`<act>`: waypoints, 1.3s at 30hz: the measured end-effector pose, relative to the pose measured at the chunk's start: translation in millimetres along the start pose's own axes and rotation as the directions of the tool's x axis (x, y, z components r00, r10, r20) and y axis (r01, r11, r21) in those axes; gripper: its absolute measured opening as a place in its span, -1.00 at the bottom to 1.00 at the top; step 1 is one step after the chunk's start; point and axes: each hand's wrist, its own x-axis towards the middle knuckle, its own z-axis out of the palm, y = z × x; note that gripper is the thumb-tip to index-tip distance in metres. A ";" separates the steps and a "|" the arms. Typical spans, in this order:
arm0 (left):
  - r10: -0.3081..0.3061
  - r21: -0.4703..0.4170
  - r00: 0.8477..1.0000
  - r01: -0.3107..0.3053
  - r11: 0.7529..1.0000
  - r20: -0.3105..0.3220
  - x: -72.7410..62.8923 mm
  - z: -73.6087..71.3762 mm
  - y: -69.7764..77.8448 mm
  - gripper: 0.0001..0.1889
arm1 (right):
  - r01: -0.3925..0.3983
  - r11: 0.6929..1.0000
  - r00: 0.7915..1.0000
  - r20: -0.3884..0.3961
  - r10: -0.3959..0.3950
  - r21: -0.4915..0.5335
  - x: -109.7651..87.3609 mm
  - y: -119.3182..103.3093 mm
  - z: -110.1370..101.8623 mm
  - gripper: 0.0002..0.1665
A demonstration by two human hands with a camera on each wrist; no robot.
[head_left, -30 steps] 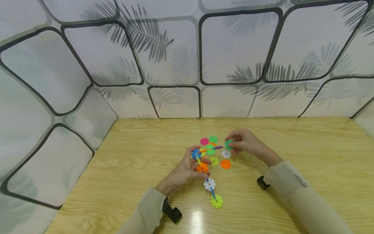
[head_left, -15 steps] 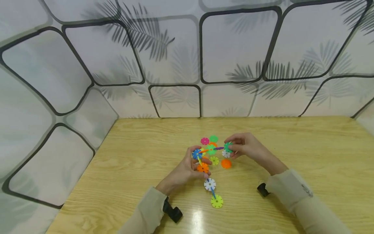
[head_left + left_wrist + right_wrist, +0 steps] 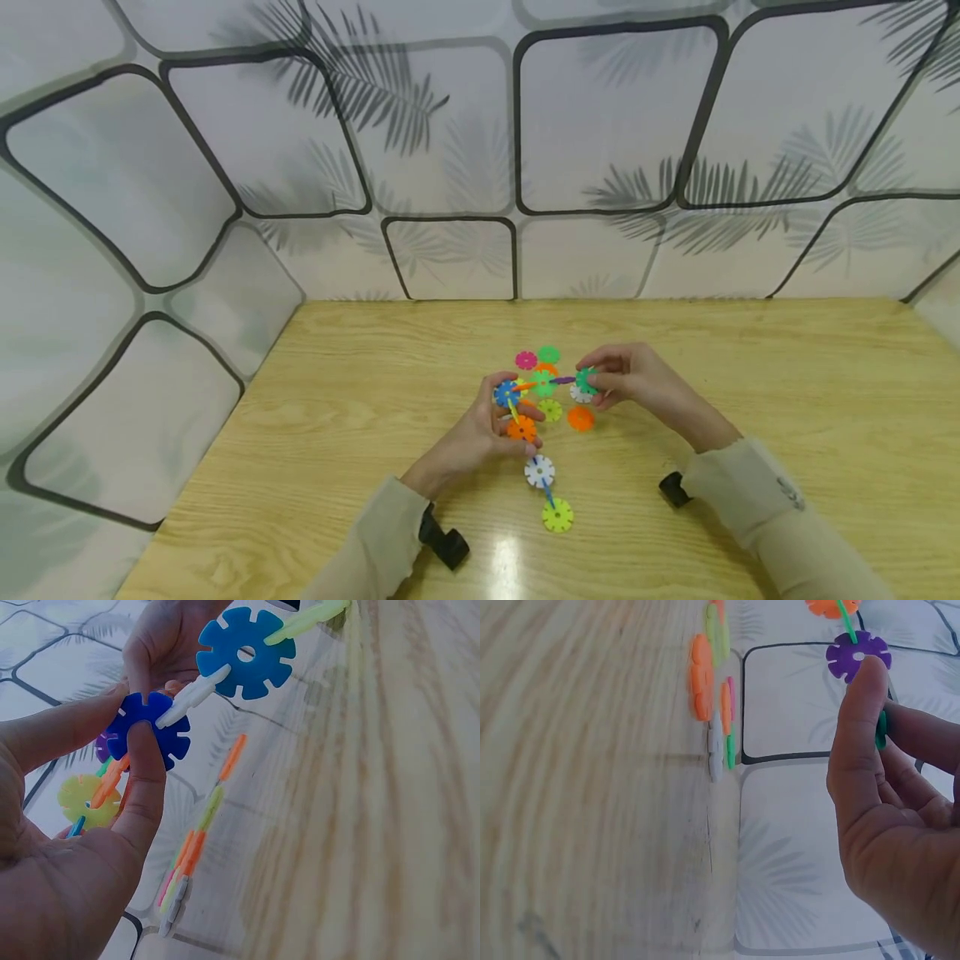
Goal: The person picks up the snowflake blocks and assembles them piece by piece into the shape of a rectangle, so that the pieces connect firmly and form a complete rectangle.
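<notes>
A chain of notched plastic discs bends between my hands. My left hand (image 3: 480,429) pinches a dark blue disc (image 3: 176,742) of the chain between thumb and finger. On one side of it comes a white disc (image 3: 539,472), then a blue one (image 3: 247,675) and a yellow-green end disc (image 3: 557,515). Toward the other side run an orange disc (image 3: 522,429), a blue disc (image 3: 507,393), a light green disc (image 3: 543,383) and a purple disc (image 3: 847,654). My right hand (image 3: 630,377) pinches a dark green disc (image 3: 586,381) at the purple disc's edge; whether they interlock I cannot tell.
Loose discs lie on the wooden table (image 3: 360,358) behind and beneath the chain: pink (image 3: 526,360), green (image 3: 549,355), orange (image 3: 581,418), yellow-green (image 3: 550,411) and white (image 3: 579,394). A patterned wall (image 3: 450,258) rises at the table's back edge.
My right hand has moved slightly down and toward the chain, bringing the dark green disc to the purple disc. My left hand has kept its hold almost unmoved.
</notes>
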 end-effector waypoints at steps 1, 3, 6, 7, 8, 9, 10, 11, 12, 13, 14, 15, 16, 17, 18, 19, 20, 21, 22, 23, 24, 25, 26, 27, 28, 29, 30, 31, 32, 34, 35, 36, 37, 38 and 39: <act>0.000 -0.001 1.000 0.000 1.000 -0.002 0.1 0.1 -0.3 -0.03 | -0.002 1.000 1.000 0.000 0.002 -0.005 0.1 0.2 0.2 -0.61; 0.002 -0.004 1.000 -0.002 1.000 -0.002 0.7 0.4 -1.1 -0.03 | -0.004 1.000 1.000 -0.003 0.004 -0.016 0.7 0.5 0.6 -0.62; 0.003 0.004 1.000 -0.003 1.000 0.015 2.0 1.3 -2.5 -0.02 | -0.003 1.000 1.000 -0.017 0.002 -0.025 1.3 0.0 1.1 -0.62; 0.005 0.006 1.000 -0.005 1.000 0.023 2.8 1.8 -3.0 -0.02 | 0.003 1.000 1.000 -0.020 -0.003 -0.028 1.6 0.0 0.9 -0.62; 0.004 0.013 1.000 -0.005 1.000 0.028 3.3 2.5 -2.9 -0.01 | 0.004 1.000 1.000 -0.024 -0.005 -0.028 1.7 -0.3 0.8 -0.62; 0.003 0.018 0.999 -0.003 1.000 0.032 3.7 3.2 -2.7 -0.01 | 0.005 1.000 1.000 -0.029 -0.005 -0.026 1.7 -0.6 0.7 -0.63; 0.003 0.030 0.999 -0.004 1.000 0.033 4.1 3.9 -2.6 -0.01 | 0.005 1.000 0.999 -0.033 -0.006 -0.024 1.1 -0.7 0.8 -0.62; 0.007 0.040 0.999 -0.008 0.999 0.032 4.5 4.6 -2.3 -0.01 | 0.008 1.000 0.999 -0.036 -0.009 -0.021 0.6 -0.8 1.0 -0.62; 0.011 0.056 1.000 -0.013 0.998 0.026 5.0 5.1 -2.4 -0.02 | 0.012 1.000 0.999 -0.036 -0.012 -0.017 0.3 -0.8 1.2 -0.62; 0.017 0.072 1.000 -0.018 0.997 0.014 5.4 5.8 -2.5 -0.04 | 0.016 1.000 0.999 -0.037 -0.017 -0.016 0.0 -0.8 1.5 -0.62; 0.020 0.086 1.000 -0.020 0.996 -0.002 5.9 6.6 -2.3 -0.04 | 0.018 1.000 0.999 -0.040 -0.018 -0.013 -0.4 -0.9 1.9 -0.62; 0.030 0.102 0.999 -0.028 0.994 -0.019 6.8 7.5 -2.6 -0.05 | 0.022 1.000 0.999 -0.042 -0.022 -0.014 -0.4 -0.6 2.2 -0.62; 0.042 0.112 0.999 -0.037 0.993 -0.035 7.7 8.6 -3.0 -0.07 | 0.026 1.000 0.999 -0.044 -0.026 -0.016 -0.5 -0.3 2.6 -0.62; 0.051 0.113 0.997 -0.044 0.993 -0.057 8.6 10.2 -3.1 -0.09 | 0.029 0.999 0.998 -0.046 -0.030 -0.016 -0.7 -0.1 3.1 -0.62; 0.056 0.107 0.995 -0.047 0.993 -0.082 9.9 12.2 -3.7 -0.11 | 0.036 0.999 0.998 -0.047 -0.036 -0.014 -0.9 0.4 3.6 -0.62; 0.061 0.098 0.992 -0.050 0.994 -0.108 11.4 14.5 -4.2 -0.16 | 0.037 0.999 0.998 -0.051 -0.037 -0.014 -1.1 1.0 4.1 -0.62; 0.069 0.081 0.988 -0.058 0.995 -0.136 12.9 17.1 -4.7 -0.20 | 0.037 0.999 0.998 -0.057 -0.038 -0.012 -1.5 1.4 4.7 -0.62; 0.076 0.071 0.983 -0.065 0.995 -0.170 14.8 19.8 -5.3 -0.27 | 0.037 0.999 0.997 -0.061 -0.037 -0.007 -1.8 1.9 5.2 -0.62; 0.080 0.056 0.976 -0.070 0.996 -0.201 16.8 22.5 -6.0 -0.35 | 0.038 0.999 0.997 -0.065 -0.038 -0.002 -2.4 2.1 5.9 -0.61; 0.083 0.051 0.968 -0.073 0.996 -0.238 18.9 25.2 -6.8 -0.45 | 0.041 0.999 0.997 -0.070 -0.040 0.005 -3.0 2.3 6.7 -0.61; 0.088 0.054 0.959 -0.076 0.996 -0.271 21.1 27.5 -8.0 -0.55 | 0.044 0.999 0.996 -0.075 -0.043 0.011 -3.5 2.6 7.4 -0.61; 0.094 0.062 0.949 -0.078 0.995 -0.302 23.1 29.4 -8.8 -0.64 | 0.046 0.999 0.996 -0.083 -0.044 0.017 -3.9 2.6 8.1 -0.60; 0.097 0.066 0.939 -0.080 0.995 -0.329 24.6 31.0 -9.6 -0.70 | 0.051 0.999 0.995 -0.089 -0.049 0.020 -4.2 2.5 8.9 -0.61; 0.099 0.073 0.931 -0.078 0.994 -0.352 26.2 32.0 -10.4 -0.75 | 0.058 0.998 0.994 -0.096 -0.055 0.023 -4.4 2.5 9.6 -0.61; 0.106 0.078 0.924 -0.083 0.994 -0.368 26.9 32.8 -11.1 -0.77 | 0.066 0.998 0.993 -0.102 -0.063 0.024 -4.5 2.4 10.4 -0.62; 0.112 0.083 0.917 -0.086 0.993 -0.383 27.5 33.2 -11.6 -0.78 | 0.071 0.997 0.992 -0.108 -0.068 0.025 -4.6 2.4 11.2 -0.63; 0.120 0.088 0.911 -0.092 0.992 -0.394 27.8 33.5 -11.9 -0.77 | 0.075 0.997 0.991 -0.114 -0.072 0.026 -4.5 2.5 12.0 -0.65; 0.130 0.089 0.907 -0.102 0.991 -0.402 28.0 33.8 -12.0 -0.77 | 0.079 0.997 0.990 -0.119 -0.075 0.026 -4.4 2.4 12.8 -0.66; 0.140 0.091 0.903 -0.113 0.989 -0.407 28.2 33.9 -12.1 -0.76 | 0.079 0.997 0.989 -0.124 -0.075 0.026 -4.3 2.2 13.7 -0.67; 0.158 0.098 0.895 -0.129 0.987 -0.418 28.6 34.0 -12.0 -0.73 | 0.078 0.997 0.988 -0.135 -0.073 0.027 -4.3 2.0 15.2 -0.68; 0.163 0.103 0.892 -0.132 0.986 -0.422 28.8 34.1 -12.1 -0.72 | 0.076 0.997 0.988 -0.138 -0.071 0.031 -4.4 1.8 16.0 -0.68; 0.165 0.104 0.891 -0.133 0.986 -0.423 29.0 34.2 -12.2 -0.71 | 0.077 0.996 0.987 -0.143 -0.072 0.033 -4.4 1.6 16.9 -0.68; 0.163 0.104 0.891 -0.130 0.986 -0.424 29.2 34.3 -12.3 -0.69 | 0.075 0.997 0.986 -0.149 -0.069 0.033 -4.7 1.2 17.7 -0.67; 0.155 0.104 0.891 -0.122 0.987 -0.426 29.4 34.4 -12.5 -0.68 | 0.074 0.997 0.985 -0.156 -0.068 0.032 -5.1 0.9 18.4 -0.67; 0.150 0.104 0.891 -0.116 0.988 -0.428 29.3 34.8 -12.5 -0.66 | 0.074 0.997 0.984 -0.165 -0.068 0.030 -5.5 0.8 19.1 -0.66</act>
